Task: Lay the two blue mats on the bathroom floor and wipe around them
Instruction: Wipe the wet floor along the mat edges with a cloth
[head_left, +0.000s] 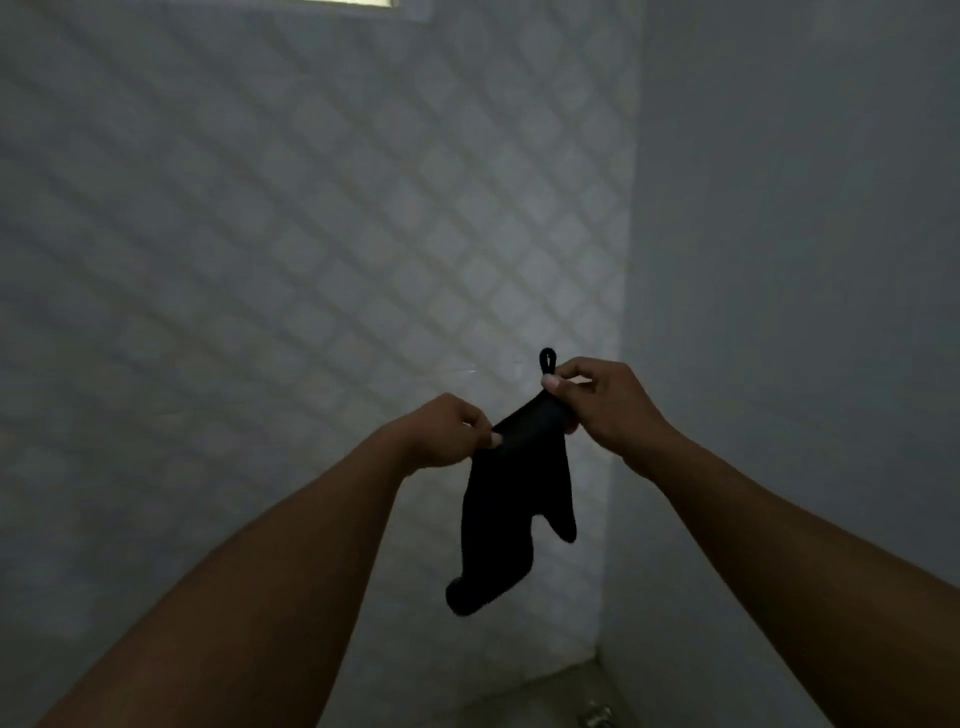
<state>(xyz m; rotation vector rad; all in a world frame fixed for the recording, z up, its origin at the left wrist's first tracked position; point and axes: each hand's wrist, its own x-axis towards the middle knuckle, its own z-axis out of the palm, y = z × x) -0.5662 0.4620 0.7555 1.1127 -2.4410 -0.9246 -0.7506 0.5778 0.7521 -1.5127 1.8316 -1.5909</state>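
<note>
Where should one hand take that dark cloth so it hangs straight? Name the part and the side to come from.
Pinch the top corner of the dark cloth just under its small loop, coming from the right, where the right hand pinches it. The cloth hangs limp from that highest corner, so it should drop straight. The left hand pinches the upper edge lower down.

Floor (524, 701): small dim patch below wall corner, bottom of view. Small pale metallic object (596, 716) on it, too blurred to identify.
</note>
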